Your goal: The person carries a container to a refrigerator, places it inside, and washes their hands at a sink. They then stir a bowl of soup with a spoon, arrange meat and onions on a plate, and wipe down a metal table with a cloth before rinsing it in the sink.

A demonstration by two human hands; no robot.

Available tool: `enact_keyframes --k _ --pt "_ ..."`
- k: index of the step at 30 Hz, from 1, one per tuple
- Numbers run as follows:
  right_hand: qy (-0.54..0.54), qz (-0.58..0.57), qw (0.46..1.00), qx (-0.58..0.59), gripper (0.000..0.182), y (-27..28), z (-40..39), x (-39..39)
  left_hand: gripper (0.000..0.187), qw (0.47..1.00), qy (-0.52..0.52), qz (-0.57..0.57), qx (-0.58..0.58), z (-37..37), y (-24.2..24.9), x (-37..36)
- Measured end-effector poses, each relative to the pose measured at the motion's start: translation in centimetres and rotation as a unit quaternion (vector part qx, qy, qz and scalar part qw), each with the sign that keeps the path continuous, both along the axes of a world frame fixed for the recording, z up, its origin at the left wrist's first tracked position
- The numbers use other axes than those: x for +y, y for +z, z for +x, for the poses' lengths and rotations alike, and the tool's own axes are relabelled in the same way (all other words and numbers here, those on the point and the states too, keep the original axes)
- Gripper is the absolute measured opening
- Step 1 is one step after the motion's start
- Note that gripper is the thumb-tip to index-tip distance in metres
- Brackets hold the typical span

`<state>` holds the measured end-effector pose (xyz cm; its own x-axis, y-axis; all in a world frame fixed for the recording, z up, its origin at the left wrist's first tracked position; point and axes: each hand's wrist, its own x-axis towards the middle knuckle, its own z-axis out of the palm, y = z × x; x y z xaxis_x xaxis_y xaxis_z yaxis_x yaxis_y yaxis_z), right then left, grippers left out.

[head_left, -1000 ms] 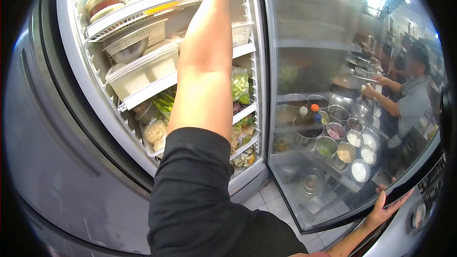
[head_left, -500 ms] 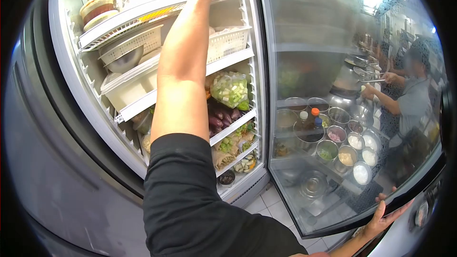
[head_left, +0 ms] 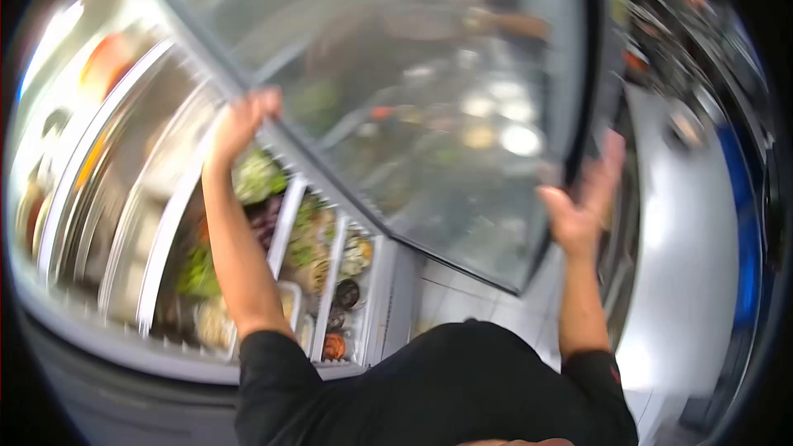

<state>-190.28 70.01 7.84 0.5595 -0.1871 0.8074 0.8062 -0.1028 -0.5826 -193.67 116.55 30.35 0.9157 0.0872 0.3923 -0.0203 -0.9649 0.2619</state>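
My left hand (head_left: 242,125) is blurred in front of the opened fridge, close to the hinge-side edge of the glass door. Its fingers are smeared, and I cannot make out anything in them. My right hand (head_left: 585,205) is at the outer edge of the glass door (head_left: 446,235), thumb apart and fingers stretched upward along the frame. Inside the fridge, a bag of cut green vegetables (head_left: 258,177) lies near my left forearm, with dark purple vegetables (head_left: 266,221) beside it.
White shelf fronts (head_left: 169,256) cross the fridge, with leafy greens (head_left: 200,271) and a small dark container (head_left: 346,293) among them. A long metal counter (head_left: 673,281) runs along the right side. Pale floor tiles (head_left: 450,301) show below the door. The door glass reflects bowls and a person's arm.
My left hand has come down from the top shelf to near the hinge-side edge. My right hand stays at the door's outer edge. The view has turned right and downward.
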Motion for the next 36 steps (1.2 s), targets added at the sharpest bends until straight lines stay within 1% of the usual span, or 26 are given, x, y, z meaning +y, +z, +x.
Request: enact_keyframes --k 1,2,3,4,5,6,7,8,9,10,11,12,14,16,18,19,20,21,23,25,26,27,29,32,33,36 --pt "0.016 -0.015 1.000 0.000 0.109 -0.4 -0.5 -0.3 0.037 0.984 -0.095 -0.096 0.114 -0.7 -4.7 -3.9" --pt "0.046 -0.018 0.999 -0.011 0.112 -0.9 -1.2 -0.5 0.031 0.948 -0.164 -0.184 0.202 -1.2 -10.7 -6.5" --pt "0.077 -0.021 0.997 -0.022 0.115 -1.4 -2.0 -0.7 0.031 0.924 -0.223 -0.137 0.280 -1.7 -17.5 -8.2" --pt "0.182 -0.006 0.983 0.018 0.117 -1.6 -3.4 -1.0 0.031 0.887 -0.284 -0.094 0.351 -2.2 -24.2 -9.9" --pt "0.277 0.014 0.958 0.067 0.119 -1.8 -4.8 -1.4 0.039 0.829 -0.293 -0.177 0.441 -3.9 -32.8 -10.5" --pt "0.199 -0.089 0.975 0.050 0.119 -0.8 -6.7 -2.5 0.050 0.798 -0.235 -0.100 0.545 -6.3 -36.0 -16.4" --pt "0.288 -0.083 0.949 0.095 0.116 -0.7 -9.3 -2.8 0.062 0.778 -0.251 -0.060 0.574 -10.8 -39.5 -24.0" --pt "0.288 -0.112 0.950 0.057 0.113 -0.8 -10.5 -2.9 0.072 0.725 -0.245 -0.193 0.614 -12.6 -42.5 -26.6" --pt "0.296 -0.124 0.947 0.010 0.108 -1.0 -10.8 -2.9 0.080 0.726 -0.285 -0.245 0.576 -12.9 -45.3 -28.5" --pt "0.298 -0.142 0.944 0.008 0.106 -1.1 -12.3 -2.8 0.088 0.720 -0.326 -0.294 0.537 -13.2 -48.0 -30.4" --pt "0.302 -0.161 0.940 0.006 0.104 -1.0 -13.9 -2.9 0.089 0.715 -0.328 -0.339 0.516 -14.0 -49.1 -31.7" --pt "0.318 -0.203 0.925 0.047 0.101 -1.3 -15.3 -3.4 0.091 0.720 -0.300 -0.376 0.500 -14.3 -49.3 -32.4" --pt "0.348 -0.283 0.885 0.127 0.095 -1.7 -17.9 -4.4 0.093 0.718 -0.158 -0.468 0.490 -15.9 -49.1 -33.1" --pt "0.303 -0.329 0.878 0.173 0.082 -4.5 -20.1 -5.7 0.095 0.702 0.024 -0.553 0.448 -18.3 -48.6 -33.5" --pt "0.232 -0.360 0.868 0.251 0.070 -8.8 -22.9 -7.8 0.098 0.683 0.173 -0.598 0.382 -21.0 -47.5 -33.7" --pt "0.186 -0.370 0.858 0.303 0.065 -11.1 -24.7 -9.2 0.099 0.680 0.217 -0.600 0.360 -22.1 -47.5 -33.3" --pt "0.140 -0.387 0.846 0.340 0.064 -13.5 -26.8 -10.6 0.101 0.683 0.248 -0.597 0.340 -23.0 -48.4 -32.2" --pt "0.096 -0.402 0.829 0.378 0.064 -15.9 -29.2 -12.0 0.102 0.686 0.269 -0.592 0.326 -23.8 -49.5 -31.2" --pt "0.069 -0.382 0.753 0.532 0.063 -19.6 -34.6 -14.6 0.108 0.693 0.259 -0.601 0.304 -24.2 -57.3 -25.8" --pt "0.002 -0.360 0.718 0.595 0.063 -24.6 -41.0 -16.7 0.100 0.681 0.230 -0.623 0.308 -25.6 -59.5 -22.0" --pt "-0.013 -0.349 0.684 0.640 0.063 -26.6 -44.2 -17.6 0.097 0.683 0.235 -0.628 0.291 -26.7 -59.8 -20.5" --pt "-0.024 -0.335 0.651 0.681 0.064 -28.7 -47.2 -18.2 0.095 0.686 0.239 -0.631 0.271 -27.2 -59.8 -19.6" --pt "-0.053 -0.298 0.656 0.692 0.065 -35.4 -53.5 -19.3 0.083 0.718 0.316 -0.564 0.257 -28.9 -57.7 -19.0" --pt "-0.114 -0.188 0.609 0.762 0.063 -37.5 -61.1 -19.6 0.081 0.757 0.341 -0.519 0.205 -30.9 -55.5 -16.4" --pt "-0.152 -0.157 0.615 0.757 0.063 -39.4 -63.4 -19.6 0.081 0.772 0.342 -0.504 0.181 -31.4 -54.9 -15.2" --pt "-0.197 -0.071 0.576 0.790 0.059 -39.2 -69.0 -19.9 0.079 0.827 0.337 -0.440 0.101 -32.5 -51.8 -12.0"
